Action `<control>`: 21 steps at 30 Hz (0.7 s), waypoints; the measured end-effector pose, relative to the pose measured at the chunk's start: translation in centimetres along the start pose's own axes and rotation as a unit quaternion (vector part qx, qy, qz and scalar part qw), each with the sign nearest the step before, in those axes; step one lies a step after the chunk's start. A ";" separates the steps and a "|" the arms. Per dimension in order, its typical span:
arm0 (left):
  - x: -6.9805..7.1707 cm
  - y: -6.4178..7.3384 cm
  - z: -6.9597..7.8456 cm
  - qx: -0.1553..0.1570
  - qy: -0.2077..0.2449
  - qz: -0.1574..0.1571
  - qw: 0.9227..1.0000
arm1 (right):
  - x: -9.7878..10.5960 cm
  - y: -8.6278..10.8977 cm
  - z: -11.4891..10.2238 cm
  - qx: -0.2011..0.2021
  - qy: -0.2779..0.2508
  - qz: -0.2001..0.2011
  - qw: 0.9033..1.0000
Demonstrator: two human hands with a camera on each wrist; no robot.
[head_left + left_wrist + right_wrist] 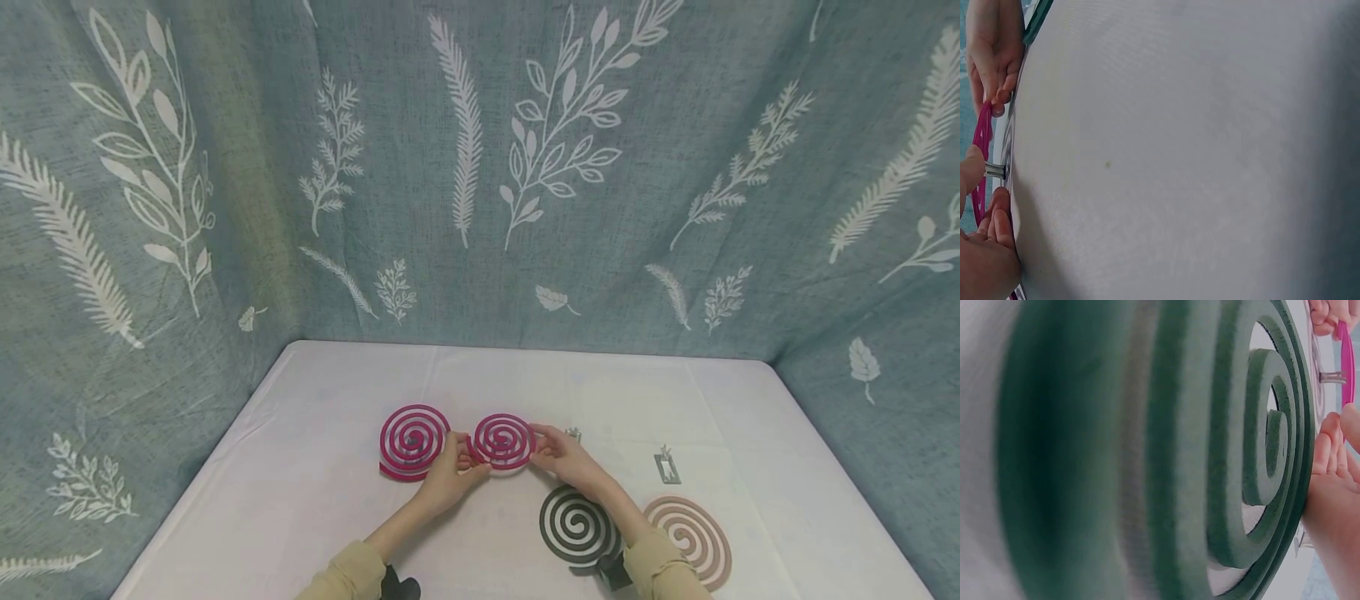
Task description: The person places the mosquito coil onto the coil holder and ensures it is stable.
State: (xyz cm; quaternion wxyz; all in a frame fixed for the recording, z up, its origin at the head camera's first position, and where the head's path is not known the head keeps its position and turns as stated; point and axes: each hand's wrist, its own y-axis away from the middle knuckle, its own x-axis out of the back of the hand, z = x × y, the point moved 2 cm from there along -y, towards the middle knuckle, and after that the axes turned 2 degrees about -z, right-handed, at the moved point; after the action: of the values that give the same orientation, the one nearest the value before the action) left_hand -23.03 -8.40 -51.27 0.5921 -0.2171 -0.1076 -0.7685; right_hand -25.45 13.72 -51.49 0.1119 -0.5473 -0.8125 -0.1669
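Observation:
A magenta mosquito coil (502, 440) is held level between both hands, close over the table. My left hand (448, 473) pinches its left and near edge between thumb and fingers. At the opposite rim, my right hand (566, 457) grips it with thumb and fingertips. A small metal stand (995, 170) shows under the coil, between it and the table, in the left wrist view. Just left of my left hand lies a second magenta coil (412, 440), its right edge partly covered by that hand. The dark green coil (1191, 456) lies below my right forearm.
A brown coil (722, 546) lies at the right, partly behind the right sleeve. One flat metal stand (667, 467) rests beyond it, and another (573, 434) sits just behind my right hand. The white table (337, 383) meets a patterned blue-green curtain (397, 167) at its back and sides.

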 end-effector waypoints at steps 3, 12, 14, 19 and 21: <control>0.0 0.0 -0.1 -0.002 0.000 -0.002 1.000 | 0.0 0.0 0.0 0.001 0.001 0.000 1.000; 0.1 0.1 0.0 0.005 0.002 -0.009 1.000 | 0.0 0.2 -0.2 0.005 -0.002 -0.004 1.000; 0.1 0.1 0.0 0.004 0.002 -0.010 1.000 | 0.0 0.2 -0.2 0.008 -0.001 -0.004 1.000; 0.2 0.1 0.1 0.008 -0.001 -0.012 1.000 | 0.0 0.2 -0.3 0.003 0.002 -0.001 1.000; 0.2 0.1 0.1 0.009 0.000 -0.012 1.000 | 0.0 0.2 -0.3 0.002 -0.001 0.000 1.000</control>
State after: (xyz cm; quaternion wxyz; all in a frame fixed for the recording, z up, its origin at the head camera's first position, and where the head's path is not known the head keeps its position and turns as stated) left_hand -22.97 -8.53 -51.13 0.5847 -0.2105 -0.1176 -0.7746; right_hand -25.23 13.68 -51.17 0.1122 -0.5474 -0.8128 -0.1649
